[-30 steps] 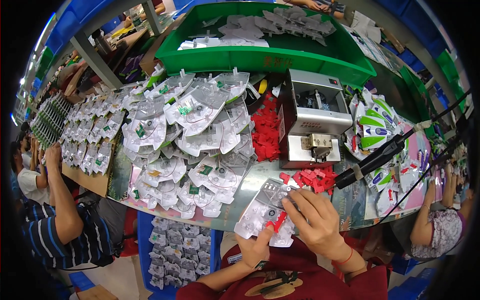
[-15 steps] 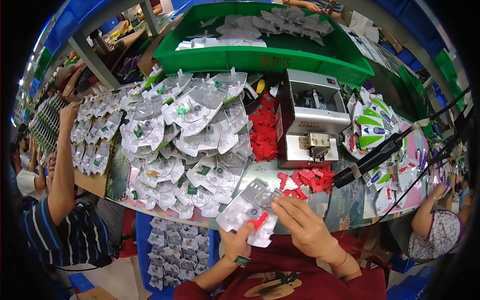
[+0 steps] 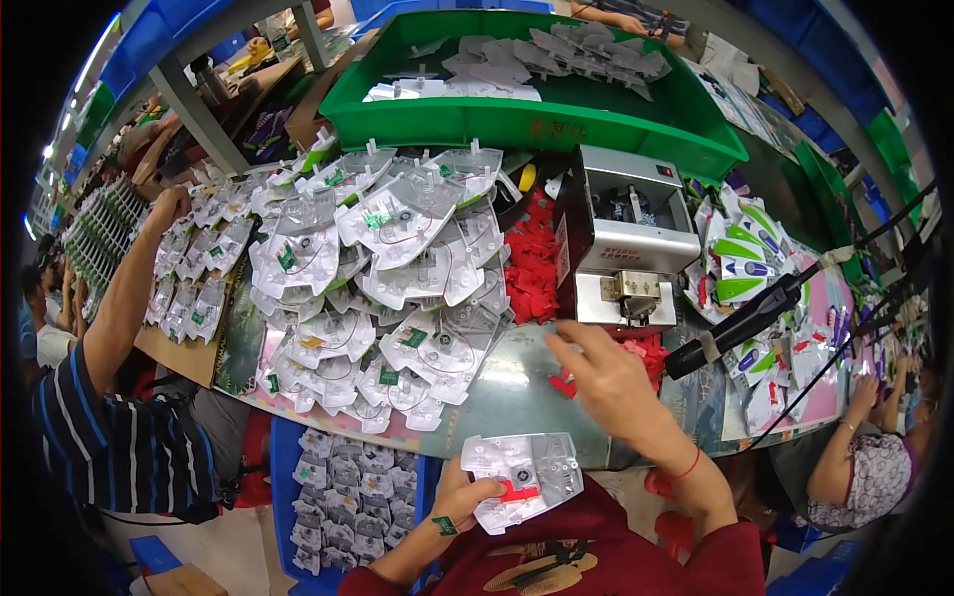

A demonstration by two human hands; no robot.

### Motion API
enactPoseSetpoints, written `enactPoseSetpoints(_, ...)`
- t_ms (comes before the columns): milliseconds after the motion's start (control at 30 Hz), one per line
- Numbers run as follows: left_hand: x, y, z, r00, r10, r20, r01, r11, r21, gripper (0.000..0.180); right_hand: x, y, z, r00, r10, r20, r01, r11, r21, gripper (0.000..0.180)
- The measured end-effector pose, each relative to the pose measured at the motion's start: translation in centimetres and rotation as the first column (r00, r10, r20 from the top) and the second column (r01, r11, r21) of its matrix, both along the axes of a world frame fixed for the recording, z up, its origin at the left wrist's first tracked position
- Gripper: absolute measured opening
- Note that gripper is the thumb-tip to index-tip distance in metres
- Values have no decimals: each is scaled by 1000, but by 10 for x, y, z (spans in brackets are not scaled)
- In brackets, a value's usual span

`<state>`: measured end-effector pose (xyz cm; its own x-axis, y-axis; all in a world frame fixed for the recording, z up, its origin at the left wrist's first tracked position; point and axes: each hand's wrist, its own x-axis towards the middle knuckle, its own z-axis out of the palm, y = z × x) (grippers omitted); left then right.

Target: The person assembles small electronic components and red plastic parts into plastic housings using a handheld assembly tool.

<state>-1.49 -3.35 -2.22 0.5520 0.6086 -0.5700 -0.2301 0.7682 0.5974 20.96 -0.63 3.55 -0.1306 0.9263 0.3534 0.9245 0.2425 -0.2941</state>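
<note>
Low over the desk (image 3: 517,397) edge, the clear plastic shell (image 3: 524,479) with its red clip sits clamped in the left hand (image 3: 459,500) grip. The right hand (image 3: 606,382), fingers spread and holding nothing, has left the shell and reached to the loose red clips (image 3: 636,350).

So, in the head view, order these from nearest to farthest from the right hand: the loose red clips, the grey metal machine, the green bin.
1. Loose red clips: on the table, just under the right hand.
2. Grey metal machine: just beyond the hand.
3. Green bin: at the table's far edge.
</note>
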Motion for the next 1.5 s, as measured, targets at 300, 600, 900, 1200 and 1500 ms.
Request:
enactPoseSetpoints(300,9,-9,2,997,-70,20,69,997,39,37,-34,46,-16,695,-43,718,152,984,-88,33)
enactPoseSetpoints(600,9,-6,1,996,-93,16,93,995,39,36,-13,9,-4,949,299,99,-272,936,-226,37)
enactPoseSetpoints(900,11,-10,3,986,-168,13,168,986,9,38,17,-9,6,981,5,-192,-22,996,-87,28)
enactPoseSetpoints(1200,12,-12,6,982,-190,14,190,982,6,40,-19,22,-39,998,-51,46,53,998,-43,14)
enactPoseSetpoints(1500,9,6,11,976,-216,7,215,973,89,37,-1,13,-18,977,0,-213,-5,1000,-22,14)
